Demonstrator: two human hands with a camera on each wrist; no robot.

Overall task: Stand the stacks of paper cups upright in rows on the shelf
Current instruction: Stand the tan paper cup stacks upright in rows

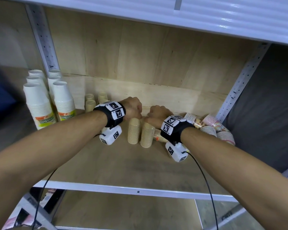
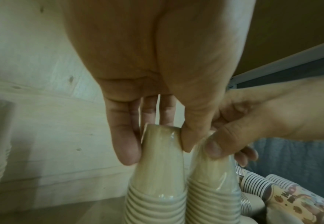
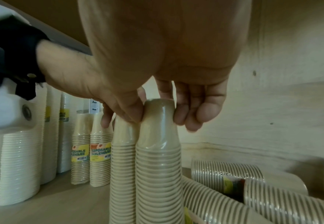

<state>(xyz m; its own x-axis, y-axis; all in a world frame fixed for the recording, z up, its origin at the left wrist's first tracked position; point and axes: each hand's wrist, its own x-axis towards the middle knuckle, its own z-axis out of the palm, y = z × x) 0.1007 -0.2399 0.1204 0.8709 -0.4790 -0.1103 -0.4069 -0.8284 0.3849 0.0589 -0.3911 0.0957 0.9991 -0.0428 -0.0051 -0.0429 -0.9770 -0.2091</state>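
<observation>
On the shelf (image 1: 96, 165), mid-board, two tan cup stacks stand upright and touching, mouths down. Left hand (image 1: 133, 108) pinches the top of the left tan stack (image 1: 133, 131), thumb on one side and fingers on the other; right hand (image 1: 158, 116) pinches the top of the right tan stack (image 1: 147, 135) the same way, likely steadying both. Left of them stand the white stacks (image 1: 38, 103) and small tan stacks (image 1: 90, 103), already in rows. Right of them, the patterned stacks (image 1: 211, 128) lie toppled, probably next.
</observation>
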